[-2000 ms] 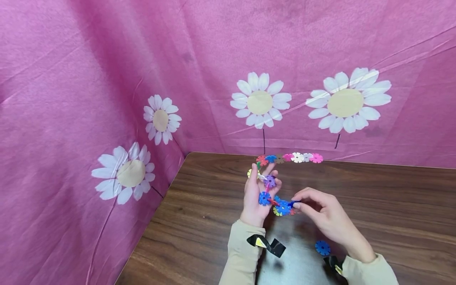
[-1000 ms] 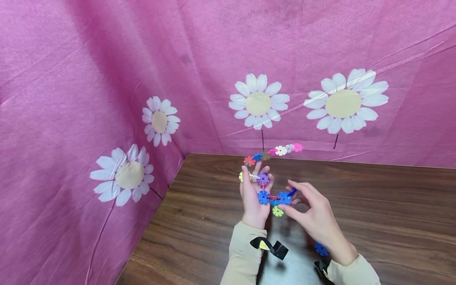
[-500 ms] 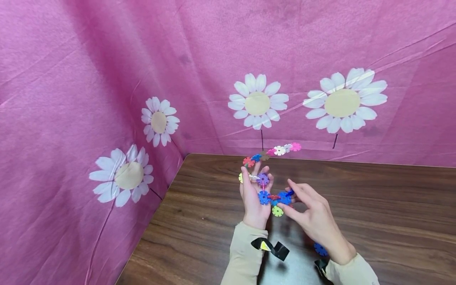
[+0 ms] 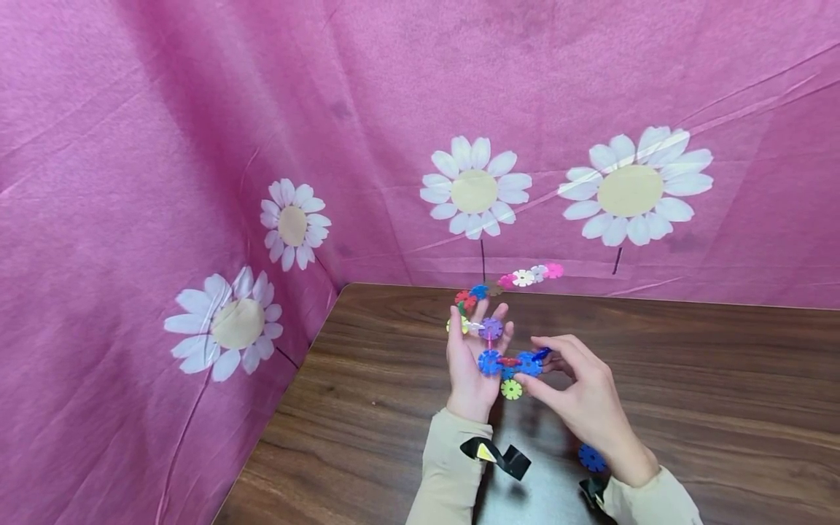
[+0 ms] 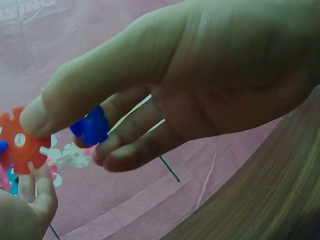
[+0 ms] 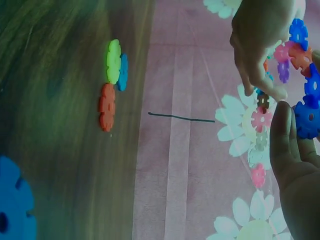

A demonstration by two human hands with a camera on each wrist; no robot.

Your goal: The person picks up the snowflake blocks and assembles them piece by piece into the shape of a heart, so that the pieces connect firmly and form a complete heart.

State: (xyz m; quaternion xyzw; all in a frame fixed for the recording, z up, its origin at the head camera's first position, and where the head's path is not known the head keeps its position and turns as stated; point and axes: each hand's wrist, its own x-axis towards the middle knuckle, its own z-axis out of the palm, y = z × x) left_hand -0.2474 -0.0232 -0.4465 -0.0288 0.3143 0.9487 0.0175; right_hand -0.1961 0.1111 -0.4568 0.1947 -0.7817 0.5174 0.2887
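Note:
My left hand (image 4: pixel 474 364) is palm up with its fingers fairly straight. Across it lies a chain of notched, interlocking plastic discs, among them a purple disc (image 4: pixel 491 329) and a blue disc (image 4: pixel 488 362). From there the chain runs up and away to a pink disc (image 4: pixel 554 270) at its far end. My right hand (image 4: pixel 584 390) pinches the near end: the index finger meets a dark blue disc (image 4: pixel 542 354) seen edge-on, and the thumb is at another blue disc (image 4: pixel 529 364). In the left wrist view an orange disc (image 5: pixel 22 150) shows beside a thumb tip.
On the wooden table (image 4: pixel 722 394) lies a loose blue disc (image 4: pixel 592 457) near my right wrist. A lime disc (image 6: pixel 113 61), a lighter blue one (image 6: pixel 123 72) and an orange-red one (image 6: pixel 107 107) lie together below the chain. A pink curtain (image 4: pixel 367 146) with printed daisies hangs behind the table.
Two seconds ago my right fingertips were together on the dark blue disc; now thumb and index are spread across the chain's end. The chain's far end has tilted up and left, then slightly right.

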